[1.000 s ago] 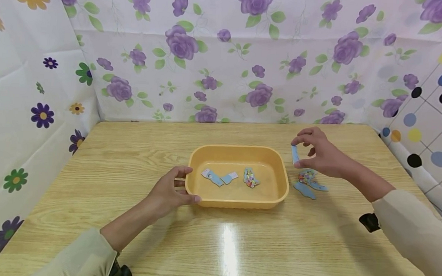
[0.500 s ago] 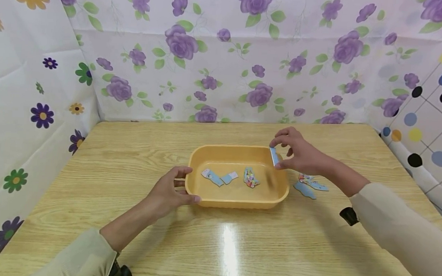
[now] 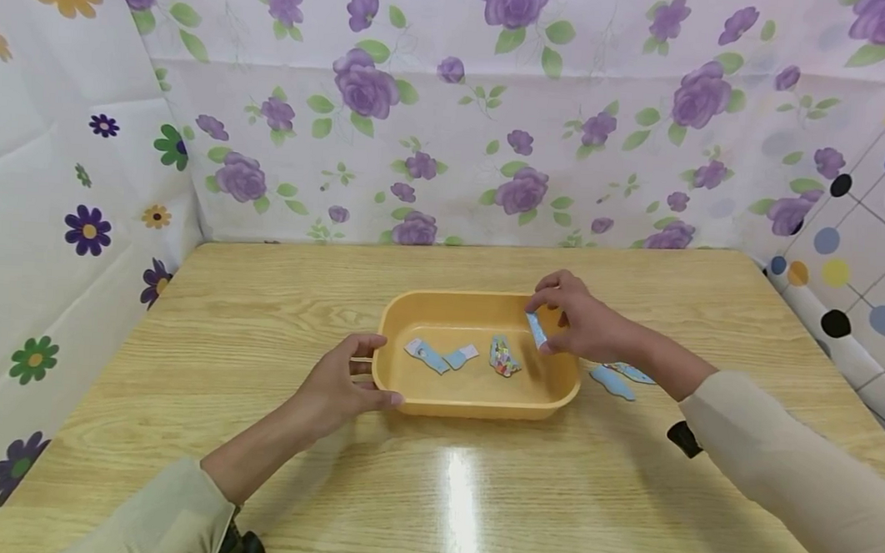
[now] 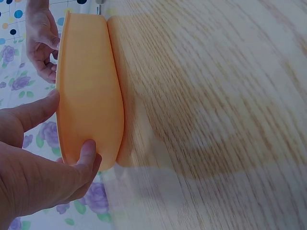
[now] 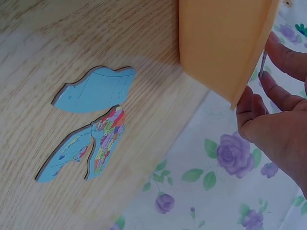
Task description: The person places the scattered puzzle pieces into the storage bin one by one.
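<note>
In the head view a yellow plastic tray (image 3: 473,409) stands mid-table. My left hand (image 3: 337,388) holds its left end, thumb at the front corner and fingers against the side. My right hand (image 3: 588,326), above the tray's right end, pinches a light blue puzzle piece (image 3: 536,330) between thumb and fingers. The right wrist view shows this piece edge-on, partly hidden by the tray. Inside the tray lie two blue-and-white puzzle pieces (image 3: 427,356) and a multicoloured map puzzle piece (image 3: 503,356). To its right are a plain blue puzzle piece (image 5: 98,90) and two map-printed puzzle pieces (image 5: 106,139).
The wooden table (image 3: 311,487) reaches back to a cloth with purple roses (image 3: 522,189). More patterned cloth hangs at left and right. A dark wrist camera (image 3: 239,546) shows under the left sleeve, another (image 3: 683,439) under the right.
My right hand has carried the blue piece leftward from above the loose pieces, over the tray's right wall, then slightly lower. My left hand stays on the tray.
</note>
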Demonstrator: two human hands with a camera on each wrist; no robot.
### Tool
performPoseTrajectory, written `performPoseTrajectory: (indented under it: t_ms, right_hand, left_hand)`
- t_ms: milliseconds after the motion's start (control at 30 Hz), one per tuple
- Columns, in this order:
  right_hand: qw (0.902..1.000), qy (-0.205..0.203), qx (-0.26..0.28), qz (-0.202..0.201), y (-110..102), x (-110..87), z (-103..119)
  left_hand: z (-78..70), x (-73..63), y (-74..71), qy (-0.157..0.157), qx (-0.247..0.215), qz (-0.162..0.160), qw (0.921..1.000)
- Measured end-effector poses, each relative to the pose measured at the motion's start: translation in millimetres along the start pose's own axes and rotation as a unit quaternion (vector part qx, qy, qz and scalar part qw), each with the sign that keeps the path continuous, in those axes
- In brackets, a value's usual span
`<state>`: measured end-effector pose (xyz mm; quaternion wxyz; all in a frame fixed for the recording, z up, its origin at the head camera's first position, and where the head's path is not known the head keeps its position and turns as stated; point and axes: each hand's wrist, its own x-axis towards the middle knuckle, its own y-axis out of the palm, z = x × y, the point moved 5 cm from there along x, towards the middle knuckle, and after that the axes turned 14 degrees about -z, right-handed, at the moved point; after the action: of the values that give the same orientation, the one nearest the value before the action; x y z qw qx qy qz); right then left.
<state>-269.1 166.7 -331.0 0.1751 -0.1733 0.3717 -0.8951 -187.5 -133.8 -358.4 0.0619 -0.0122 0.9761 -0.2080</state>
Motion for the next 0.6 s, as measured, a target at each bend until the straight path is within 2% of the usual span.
performPoseTrajectory:
  t_ms: [600]
  right_hand:
    - [0.9999,-0.009,-0.015,-0.001,1.3,0.7,2.3]
  left_hand:
    - [-1.0,-0.5,0.2,-0.005,-0.005,0.001,1.0]
